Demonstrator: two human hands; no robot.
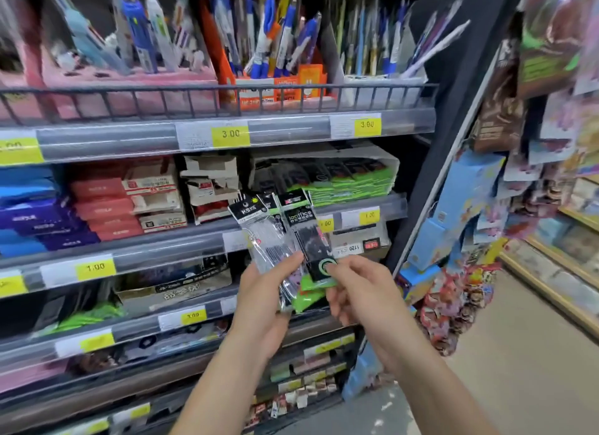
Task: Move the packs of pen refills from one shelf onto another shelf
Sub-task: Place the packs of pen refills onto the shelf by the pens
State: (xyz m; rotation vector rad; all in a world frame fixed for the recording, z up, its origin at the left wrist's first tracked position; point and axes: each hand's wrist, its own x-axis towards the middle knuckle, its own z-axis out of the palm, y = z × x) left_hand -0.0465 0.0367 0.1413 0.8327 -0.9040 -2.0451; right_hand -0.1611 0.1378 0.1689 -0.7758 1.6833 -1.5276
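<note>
Hands meet before the shelves: the left hand [259, 292] grips a fan of refill packs [282, 240], long axes upright; the right hand [353, 288] pinches the rightmost pack's lower end. More green packs [350, 185] lie just beyond, on the shelf [363, 204].

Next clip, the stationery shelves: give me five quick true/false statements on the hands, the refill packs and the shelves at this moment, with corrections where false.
1. The left hand grips a fan of refill packs. True.
2. The right hand hangs idle at the person's side. False: it pinches the lower end of the black-and-green pack.
3. The held packs lie flat on a shelf. False: they are held up in the air before the shelves.
4. Upright pens fill the top shelf behind a wire rail. True.
5. The price tags are red. False: they are yellow.
</note>
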